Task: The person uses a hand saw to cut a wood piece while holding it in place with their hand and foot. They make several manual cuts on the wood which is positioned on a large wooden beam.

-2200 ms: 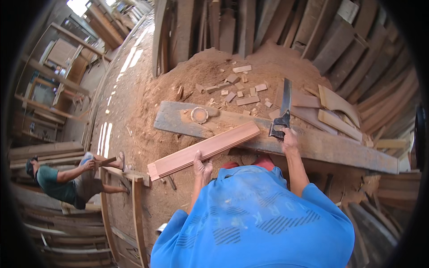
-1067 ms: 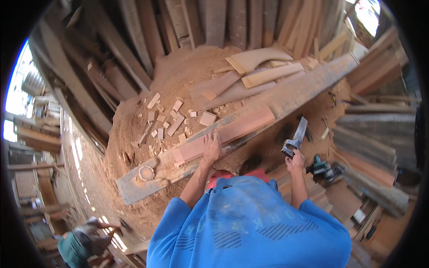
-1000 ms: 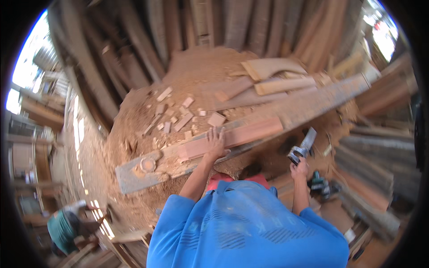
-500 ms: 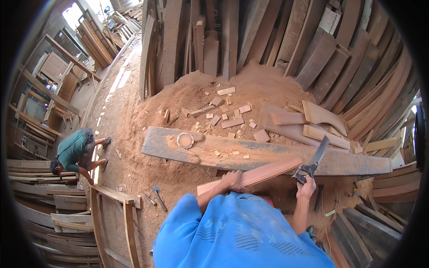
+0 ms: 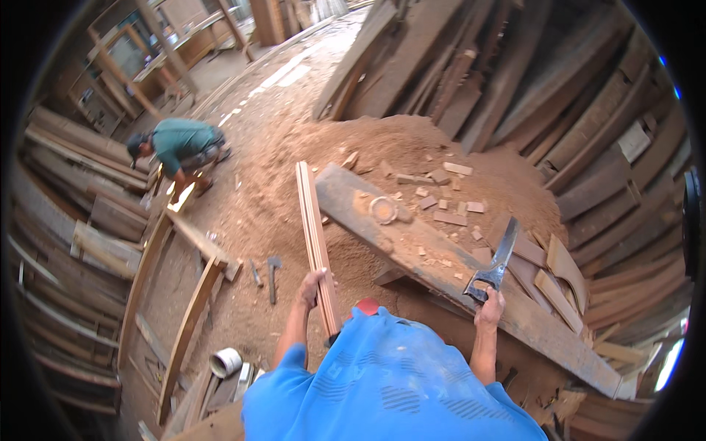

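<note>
My left hand [image 5: 315, 287] is closed round a long reddish wooden moulding [image 5: 315, 228] with grooves along its length. The moulding points away from me, left of the thick plank bench, its near end close to my body. In my right hand [image 5: 489, 306] I grip the dark handle of a handsaw [image 5: 498, 261], its blade slanting up and away over the bench. The worn plank bench [image 5: 441, 257] runs from the far middle to the near right, with a round wooden piece [image 5: 383, 210] and small chips on it.
Small wood offcuts [image 5: 450, 217] lie on a sawdust heap [image 5: 426, 147] behind the bench. Boards lean beyond it. A hammer-like tool [image 5: 273, 279] lies left on the ground near a wooden frame [image 5: 193, 323]. A person in a green shirt [image 5: 184, 140] bends over at the far left.
The moulding has left the bench top and swung round to the left, now pointing away from me. The view has turned left. The saw stays in my right hand.
</note>
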Available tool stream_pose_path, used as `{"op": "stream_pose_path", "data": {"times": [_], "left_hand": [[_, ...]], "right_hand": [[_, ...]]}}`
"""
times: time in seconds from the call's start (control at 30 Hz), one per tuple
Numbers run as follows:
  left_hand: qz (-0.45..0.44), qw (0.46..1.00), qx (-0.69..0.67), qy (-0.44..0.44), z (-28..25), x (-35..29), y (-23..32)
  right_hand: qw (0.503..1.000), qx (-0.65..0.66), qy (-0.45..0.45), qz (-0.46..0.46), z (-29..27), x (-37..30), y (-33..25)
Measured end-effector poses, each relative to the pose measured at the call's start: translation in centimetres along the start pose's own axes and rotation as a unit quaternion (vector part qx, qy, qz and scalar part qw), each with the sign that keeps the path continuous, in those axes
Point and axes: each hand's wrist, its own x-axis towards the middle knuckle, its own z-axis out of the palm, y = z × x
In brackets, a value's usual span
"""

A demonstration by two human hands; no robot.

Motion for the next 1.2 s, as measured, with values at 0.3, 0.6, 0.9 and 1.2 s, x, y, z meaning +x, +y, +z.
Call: {"op": "stream_pose_path", "data": {"times": [0.3,0.6,0.9,1.2], "left_hand": [[0.094,0.786,-0.599,-0.122,-6.5,-6.5,-2.4],[0.108,0.901,-0.415,0.072,-8.3,-9.5,-14.4],[-0.068,0.809,0.4,0.426,-3.8,-14.2,-8.8],[-0.177,0.747,0.536,0.352,-2.8,-14.7,-6.2]], "right_hand": [[0.989,-0.063,-0.124,0.048,8.3,-0.5,-1.4],[0.968,-0.1,-0.219,0.074,12.2,0.2,-0.6],[0.963,-0.109,-0.241,0.052,8.0,4.0,2.8],[0.936,-0.21,-0.276,0.068,9.0,-0.6,-0.4]]}}
